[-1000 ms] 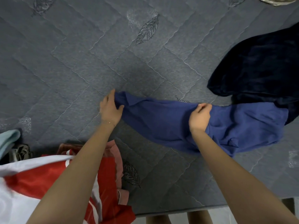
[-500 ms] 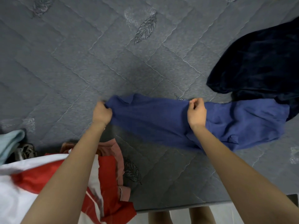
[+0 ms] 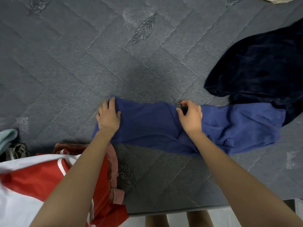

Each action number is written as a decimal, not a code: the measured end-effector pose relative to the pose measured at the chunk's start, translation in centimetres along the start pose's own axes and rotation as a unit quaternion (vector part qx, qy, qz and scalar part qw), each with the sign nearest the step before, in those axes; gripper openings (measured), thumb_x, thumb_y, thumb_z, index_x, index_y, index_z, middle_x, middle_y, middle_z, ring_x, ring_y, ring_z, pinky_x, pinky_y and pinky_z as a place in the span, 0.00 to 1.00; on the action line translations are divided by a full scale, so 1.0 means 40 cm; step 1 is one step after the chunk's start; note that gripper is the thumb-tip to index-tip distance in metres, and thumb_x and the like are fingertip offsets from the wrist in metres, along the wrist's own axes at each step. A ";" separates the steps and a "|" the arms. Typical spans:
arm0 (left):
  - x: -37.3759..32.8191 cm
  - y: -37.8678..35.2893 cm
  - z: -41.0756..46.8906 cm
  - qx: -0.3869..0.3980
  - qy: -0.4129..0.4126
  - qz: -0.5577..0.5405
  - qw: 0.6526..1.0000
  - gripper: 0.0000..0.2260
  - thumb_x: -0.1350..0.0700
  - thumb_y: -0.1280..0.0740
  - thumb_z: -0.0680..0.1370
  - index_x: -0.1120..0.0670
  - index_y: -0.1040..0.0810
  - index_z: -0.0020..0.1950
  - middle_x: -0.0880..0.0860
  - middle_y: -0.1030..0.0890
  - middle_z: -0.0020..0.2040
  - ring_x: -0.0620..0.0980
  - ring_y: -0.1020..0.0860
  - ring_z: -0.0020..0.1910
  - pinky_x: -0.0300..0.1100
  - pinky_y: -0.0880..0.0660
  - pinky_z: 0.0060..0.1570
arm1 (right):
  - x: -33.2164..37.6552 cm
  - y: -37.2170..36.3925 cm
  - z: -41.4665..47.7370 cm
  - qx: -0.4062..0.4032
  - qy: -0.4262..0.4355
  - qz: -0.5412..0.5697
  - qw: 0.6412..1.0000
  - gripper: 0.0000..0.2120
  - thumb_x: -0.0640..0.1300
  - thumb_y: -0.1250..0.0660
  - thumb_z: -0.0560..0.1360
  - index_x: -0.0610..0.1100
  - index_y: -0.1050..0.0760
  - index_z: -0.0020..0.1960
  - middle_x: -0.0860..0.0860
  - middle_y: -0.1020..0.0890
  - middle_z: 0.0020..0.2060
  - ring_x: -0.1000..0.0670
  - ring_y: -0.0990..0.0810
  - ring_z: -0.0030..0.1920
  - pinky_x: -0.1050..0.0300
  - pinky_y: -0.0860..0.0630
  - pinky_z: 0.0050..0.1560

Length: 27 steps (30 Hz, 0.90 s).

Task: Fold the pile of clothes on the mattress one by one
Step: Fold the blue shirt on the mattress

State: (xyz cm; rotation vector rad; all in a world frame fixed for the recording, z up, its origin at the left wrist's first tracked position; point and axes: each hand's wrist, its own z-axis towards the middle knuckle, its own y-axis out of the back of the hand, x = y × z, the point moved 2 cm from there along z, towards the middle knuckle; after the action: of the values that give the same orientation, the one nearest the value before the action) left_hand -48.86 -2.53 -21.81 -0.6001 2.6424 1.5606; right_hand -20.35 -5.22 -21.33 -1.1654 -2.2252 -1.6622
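Left hand is down flat on the blue garment, fingers straight and together, palm pressing the cloth's left end onto the mattress. A thin chain sits at that wrist. Over to the right hand: fingers curled, thumb tucked in against them, pinching the garment's far edge about midway along its length. Between the two hands the blue cloth lies stretched and fairly smooth. Past the right hand it runs on to the right in a looser, rumpled heap, lighter in colour there. Shirt or shorts? Too bunched up to call from here.

Beyond the right hand, further right and away from the person, a dark navy blanket sprawls on the mattress, its near edge touching the blue garment's right end and seemingly lying over it.

Back under the left forearm, nearer the body, there's a red-and-white garment bundled at the mattress edge, with a pink cloth poking out along its right side, just short of the blue garment's near edge. Further left of that arm, a pale teal cloth peeks in at the border of the view.

Ahead of both hands it's grey quilted mattress with stitched leaf shapes. Below the arms, past the mattress edge, the person's bare legs show.
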 end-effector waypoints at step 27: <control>-0.266 -0.205 -0.123 -0.118 -0.342 0.011 0.932 0.22 0.52 0.46 0.79 0.52 0.38 0.74 0.61 0.35 0.73 0.58 0.41 0.72 0.62 0.42 0.70 | -0.081 0.059 0.013 -0.059 0.013 0.019 0.998 0.11 0.45 0.33 0.77 0.44 0.23 0.58 0.48 0.21 0.54 0.44 0.29 0.60 0.55 0.38 0.57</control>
State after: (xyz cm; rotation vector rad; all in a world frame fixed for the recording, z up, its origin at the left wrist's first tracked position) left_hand -35.40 -6.83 -24.05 0.0010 1.9658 1.7031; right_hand -16.41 -6.15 -21.43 -1.1960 -2.1026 -1.8040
